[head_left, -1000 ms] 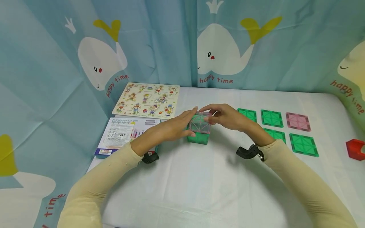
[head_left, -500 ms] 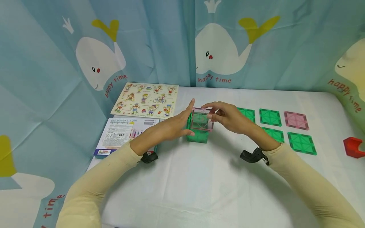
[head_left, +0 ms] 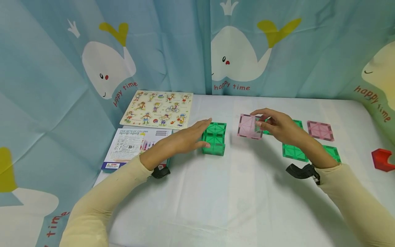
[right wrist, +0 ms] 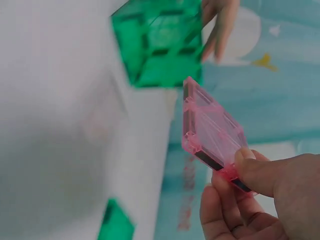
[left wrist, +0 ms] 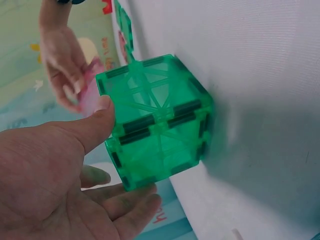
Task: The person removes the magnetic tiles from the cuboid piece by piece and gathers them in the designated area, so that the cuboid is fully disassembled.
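Note:
My right hand [head_left: 279,128] pinches a translucent pink square magnetic tile [head_left: 246,126] between thumb and fingers, held above the table. In the right wrist view the pink tile [right wrist: 216,125] stands edge-on, gripped at one corner. To its left, a box of green magnetic tiles [head_left: 216,150] stands on the white cloth, its top side uncovered. My left hand [head_left: 183,139] lies along the box's left side with fingers fairly straight. The left wrist view shows the thumb at one edge of the green box [left wrist: 160,145] and fingertips near another.
Flat green tiles [head_left: 295,152] and one pink tile [head_left: 320,130] lie to the right, partly behind my right arm. A red piece [head_left: 382,160] sits farther right. At left are a picture puzzle board [head_left: 157,108] and a beaded-boxes package [head_left: 135,145]. A curtain [head_left: 185,48] hangs behind.
My right hand has lifted the pink tile off the top of the green box and carried it right, exposing the box's inside. My left hand has stayed beside the box.

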